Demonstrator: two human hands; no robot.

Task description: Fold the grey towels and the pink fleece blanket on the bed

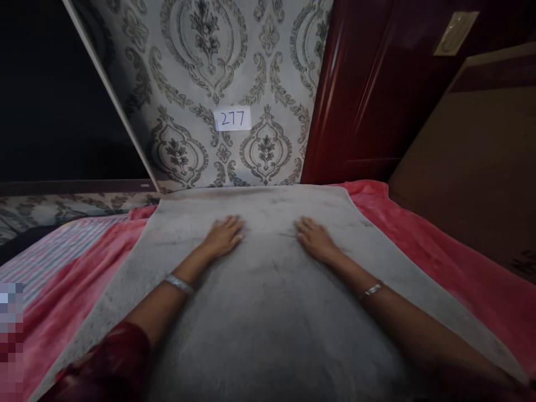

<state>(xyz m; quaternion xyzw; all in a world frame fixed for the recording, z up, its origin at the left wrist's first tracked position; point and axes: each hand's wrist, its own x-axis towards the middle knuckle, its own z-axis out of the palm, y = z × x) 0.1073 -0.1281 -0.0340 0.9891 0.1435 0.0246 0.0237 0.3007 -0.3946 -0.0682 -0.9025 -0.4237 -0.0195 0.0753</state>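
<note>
A large grey mat (259, 301), soft-looking and faintly marked, is spread out in front of me up to the wall. My left hand (224, 234) lies palm down on its far half, left of the middle, fingers stretched out. To the right, my right hand (315, 239) rests flat on the same mat with its fingers spread. Neither hand holds anything. The fingertips are a little blurred. Under the mat, a pink-red blanket (422, 234) shows along both sides.
Patterned wallpaper (226, 151) with a paper label (233, 118) reading 277 rises behind the mat. A dark screen (62, 100) stands at left. At right are a dark red wooden panel (355, 100) and a large brown board-like piece (481, 167). Striped cloth (62, 245) lies at left.
</note>
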